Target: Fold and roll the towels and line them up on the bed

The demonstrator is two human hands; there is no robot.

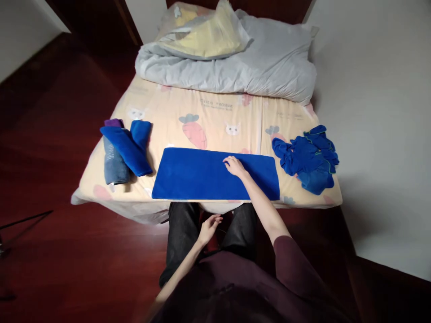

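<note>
A blue towel (191, 175) lies flat in a wide rectangle along the near edge of the bed. On its upper right part rests my right hand (235, 166), palm down, fingers apart and gripping nothing. My left hand (210, 229) hovers over my lap below the bed's edge, fingers loosely stretched out and holding nothing. To the left, two rolled blue towels (129, 150) lie crossed over a grey-blue roll (115, 163), with a purple roll (113, 122) showing behind. At the right sits a crumpled heap of blue cloths (311, 157) with green edging.
The bed (161, 112) has a pale sheet printed with carrots and rabbits. A folded grey quilt (279, 54) lies across its far end, with a yellow pillow in a clear bag (212, 38) on top. A white wall (377, 134) stands close on the right; dark red floor (60, 179) spreads at left.
</note>
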